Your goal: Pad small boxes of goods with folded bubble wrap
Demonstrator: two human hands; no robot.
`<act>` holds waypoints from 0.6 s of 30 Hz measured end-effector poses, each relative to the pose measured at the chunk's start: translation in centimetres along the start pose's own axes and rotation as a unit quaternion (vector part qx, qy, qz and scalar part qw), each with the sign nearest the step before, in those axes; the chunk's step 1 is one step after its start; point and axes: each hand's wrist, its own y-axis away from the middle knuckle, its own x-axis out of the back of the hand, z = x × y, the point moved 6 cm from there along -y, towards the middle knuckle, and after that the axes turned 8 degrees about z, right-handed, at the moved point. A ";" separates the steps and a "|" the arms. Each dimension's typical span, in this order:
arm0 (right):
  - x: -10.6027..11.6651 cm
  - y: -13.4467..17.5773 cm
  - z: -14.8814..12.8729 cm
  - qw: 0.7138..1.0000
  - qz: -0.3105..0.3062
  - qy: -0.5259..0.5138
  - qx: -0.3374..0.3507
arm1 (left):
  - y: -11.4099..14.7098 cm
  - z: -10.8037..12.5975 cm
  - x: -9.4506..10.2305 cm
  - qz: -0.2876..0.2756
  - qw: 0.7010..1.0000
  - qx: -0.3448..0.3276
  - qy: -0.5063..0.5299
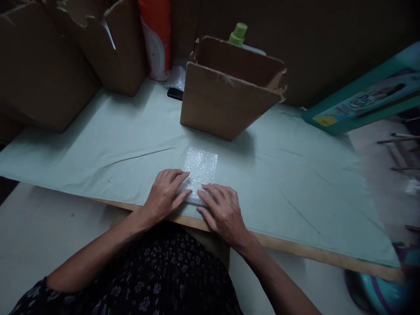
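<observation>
A small rectangular piece of bubble wrap [201,164] lies on the pale green cloth close to the table's front edge. Its near end looks folded or doubled into a thicker band, and whether something is inside cannot be made out. My left hand [166,192] grips the left side of that band, fingers bent, thumb along the near edge. On the right side, my right hand [225,210] presses the same band with curled fingers, its thumb lower at the table edge. Part of the wrap is hidden under both hands.
An open cardboard box [226,103] stands behind the wrap, a green-capped bottle [239,34] beyond it. A black object [175,93], more bubble wrap and an orange-white package [157,41] sit at the back. Larger cartons [42,65] are left; a teal box [357,103] is right.
</observation>
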 end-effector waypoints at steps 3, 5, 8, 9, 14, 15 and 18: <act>0.3 -0.5 0.3 0.998 0.025 -0.050 -0.025 | 0.7 1.0 0.8 -0.021 0.998 -0.043 0.030; 0.6 -0.4 0.5 0.994 0.025 -0.090 -0.050 | 1.1 1.5 1.2 -0.043 0.996 -0.053 0.057; 1.1 0.0 0.5 0.995 0.017 -0.077 -0.066 | 0.5 1.3 0.9 -0.053 0.995 -0.033 0.076; 1.3 0.2 0.5 0.996 0.020 -0.056 -0.063 | 0.1 1.1 0.5 -0.057 0.996 -0.025 0.070; 0.5 0.4 0.5 0.999 -0.002 0.037 -0.029 | -2.5 -0.3 -1.9 -0.093 0.995 0.038 -0.012; 0.1 0.2 0.9 0.999 -0.007 0.037 -0.031 | -2.6 -0.5 -1.8 -0.083 0.994 0.067 -0.006; -0.4 -0.5 2.5 0.996 0.013 -0.026 -0.080 | -1.6 -0.6 -0.3 -0.018 0.971 0.204 0.120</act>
